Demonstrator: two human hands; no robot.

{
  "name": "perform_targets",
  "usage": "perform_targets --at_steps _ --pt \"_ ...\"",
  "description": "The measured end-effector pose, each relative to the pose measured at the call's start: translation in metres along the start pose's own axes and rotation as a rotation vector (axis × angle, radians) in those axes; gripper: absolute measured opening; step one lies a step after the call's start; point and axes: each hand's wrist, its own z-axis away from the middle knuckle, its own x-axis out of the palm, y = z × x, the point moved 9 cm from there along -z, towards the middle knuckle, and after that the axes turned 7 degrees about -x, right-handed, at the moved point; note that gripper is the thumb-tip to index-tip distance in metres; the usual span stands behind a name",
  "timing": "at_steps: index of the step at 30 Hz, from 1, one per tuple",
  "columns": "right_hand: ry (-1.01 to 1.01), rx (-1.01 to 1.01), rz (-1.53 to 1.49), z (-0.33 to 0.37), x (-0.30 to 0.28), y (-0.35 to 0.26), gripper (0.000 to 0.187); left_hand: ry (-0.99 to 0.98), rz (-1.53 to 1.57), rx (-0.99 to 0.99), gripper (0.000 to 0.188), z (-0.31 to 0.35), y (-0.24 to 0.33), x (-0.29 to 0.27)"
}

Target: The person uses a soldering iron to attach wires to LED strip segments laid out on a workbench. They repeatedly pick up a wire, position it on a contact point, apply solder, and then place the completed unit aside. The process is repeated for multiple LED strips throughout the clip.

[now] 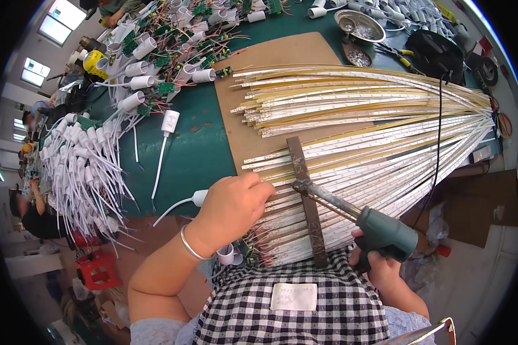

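My left hand [236, 202] is closed, fingertips pressed together at the near ends of a fan of thin white and yellow LED strips [351, 150]. What it pinches is hidden behind the fingers. A dark flat metal bar [308, 202] lies across the strips. My right hand [380, 265] grips a green soldering gun [388, 233], its tip resting at or just above the bar, close to my left fingers. A white lamp cap [200, 198] with a cable shows behind my left hand. Below that hand, small circuit boards [248, 248] with red wires sit at the strip ends.
White caps with boards and wires [147, 49] heap at the far left; more cabled caps [86, 155] hang over the left edge. A metal bowl [360, 26], pliers [406, 59] and a black cable [440, 132] lie far right. A red stool [98, 270] and other people are leftward.
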Motion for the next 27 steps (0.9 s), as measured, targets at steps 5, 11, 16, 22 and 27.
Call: perform_targets --at_steps 5,11,16,22,27 --pt "0.046 -0.033 0.009 0.008 -0.003 -0.004 0.061 -0.086 -0.002 -0.014 0.016 0.018 -0.007 -0.006" --pt "0.045 -0.014 -0.037 0.014 0.006 -0.008 0.058 0.08 -0.057 -0.077 0.017 0.037 -0.017 -0.013" --pt "0.032 0.012 -0.047 0.016 0.006 -0.006 0.06 0.136 0.03 -0.055 0.012 0.051 -0.018 -0.008" --pt "0.076 0.058 -0.021 0.019 0.004 -0.003 0.063 0.101 0.117 -0.063 0.011 0.057 -0.01 -0.003" --pt "0.122 0.061 -0.022 0.009 0.002 0.001 0.063 0.134 0.159 -0.051 0.017 0.044 -0.024 -0.035"
